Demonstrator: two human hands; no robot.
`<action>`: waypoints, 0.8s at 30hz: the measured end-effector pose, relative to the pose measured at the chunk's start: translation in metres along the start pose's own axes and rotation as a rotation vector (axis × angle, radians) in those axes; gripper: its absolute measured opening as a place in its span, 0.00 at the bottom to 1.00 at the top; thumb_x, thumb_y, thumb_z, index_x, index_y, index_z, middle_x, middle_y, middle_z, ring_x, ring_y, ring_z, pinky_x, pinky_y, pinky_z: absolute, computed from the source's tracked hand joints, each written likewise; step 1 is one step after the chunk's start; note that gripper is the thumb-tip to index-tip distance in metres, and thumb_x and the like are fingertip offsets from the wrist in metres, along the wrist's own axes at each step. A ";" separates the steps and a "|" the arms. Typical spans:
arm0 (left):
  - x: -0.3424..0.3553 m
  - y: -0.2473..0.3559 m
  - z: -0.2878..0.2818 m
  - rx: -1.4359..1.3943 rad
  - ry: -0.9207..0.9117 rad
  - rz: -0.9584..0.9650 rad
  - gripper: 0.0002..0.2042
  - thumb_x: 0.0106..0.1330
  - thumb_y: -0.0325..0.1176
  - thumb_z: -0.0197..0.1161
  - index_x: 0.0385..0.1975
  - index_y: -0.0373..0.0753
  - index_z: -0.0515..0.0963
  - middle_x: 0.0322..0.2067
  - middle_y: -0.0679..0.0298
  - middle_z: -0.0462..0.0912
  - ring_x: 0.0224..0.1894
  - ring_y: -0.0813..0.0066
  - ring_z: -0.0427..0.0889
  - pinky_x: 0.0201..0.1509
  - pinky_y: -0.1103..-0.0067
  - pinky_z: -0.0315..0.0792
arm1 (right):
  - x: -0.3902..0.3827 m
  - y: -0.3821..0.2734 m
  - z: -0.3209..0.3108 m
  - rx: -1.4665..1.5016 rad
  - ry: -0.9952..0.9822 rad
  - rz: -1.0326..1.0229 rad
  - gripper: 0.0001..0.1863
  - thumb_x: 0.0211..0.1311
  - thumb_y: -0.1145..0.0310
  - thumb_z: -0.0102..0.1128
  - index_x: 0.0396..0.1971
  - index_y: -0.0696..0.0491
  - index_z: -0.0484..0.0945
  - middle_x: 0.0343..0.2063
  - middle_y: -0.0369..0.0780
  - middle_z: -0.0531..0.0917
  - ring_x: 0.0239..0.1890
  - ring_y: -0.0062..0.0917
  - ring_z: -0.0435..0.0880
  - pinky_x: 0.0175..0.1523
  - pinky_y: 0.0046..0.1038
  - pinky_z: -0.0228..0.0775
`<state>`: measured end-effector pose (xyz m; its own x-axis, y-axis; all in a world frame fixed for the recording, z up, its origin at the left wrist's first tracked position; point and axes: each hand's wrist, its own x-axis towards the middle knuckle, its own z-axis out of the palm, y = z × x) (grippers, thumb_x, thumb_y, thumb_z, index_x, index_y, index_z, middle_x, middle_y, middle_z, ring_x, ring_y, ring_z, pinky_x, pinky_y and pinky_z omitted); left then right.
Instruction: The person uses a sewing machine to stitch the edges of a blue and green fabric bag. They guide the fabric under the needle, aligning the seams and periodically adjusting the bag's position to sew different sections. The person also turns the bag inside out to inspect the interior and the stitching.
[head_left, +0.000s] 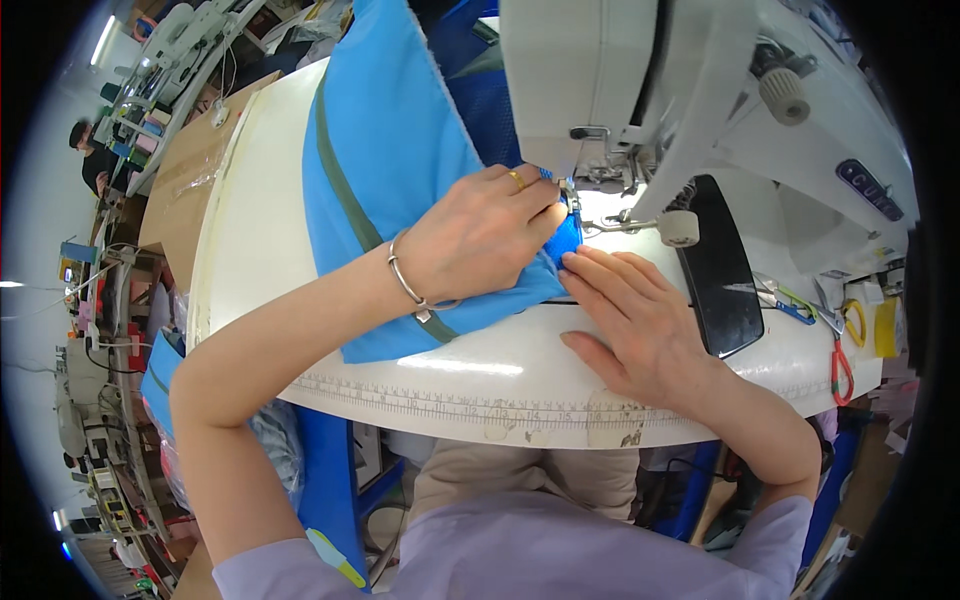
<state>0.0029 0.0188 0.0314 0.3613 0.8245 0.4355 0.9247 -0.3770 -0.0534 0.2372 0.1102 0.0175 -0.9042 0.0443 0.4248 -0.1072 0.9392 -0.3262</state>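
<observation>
Blue cloth [400,150] is pressed flat on the white table [260,230] at the sewing machine [640,90] needle by the left hand [480,240]; the right hand [630,320] is laid open-palmed, fingertips touching its edge.

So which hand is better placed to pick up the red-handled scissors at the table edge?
The right hand, probably. It lies flat on the table beside the blue fabric, on the same side as the red-handled scissors. The left hand presses the fabric at the sewing machine, farther away.
</observation>
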 end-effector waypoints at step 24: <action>-0.005 -0.013 0.002 -0.057 0.081 0.000 0.15 0.51 0.23 0.69 0.39 0.48 0.90 0.44 0.63 0.88 0.43 0.59 0.86 0.44 0.69 0.82 | 0.000 0.001 0.006 0.019 0.035 0.023 0.32 0.59 0.62 0.72 0.59 0.67 0.76 0.61 0.51 0.78 0.66 0.43 0.75 0.71 0.42 0.67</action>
<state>-0.0105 0.0200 0.0285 0.3485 0.7883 0.5072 0.9154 -0.4026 -0.0032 0.2348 0.1088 0.0115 -0.8914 0.0785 0.4463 -0.0946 0.9310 -0.3526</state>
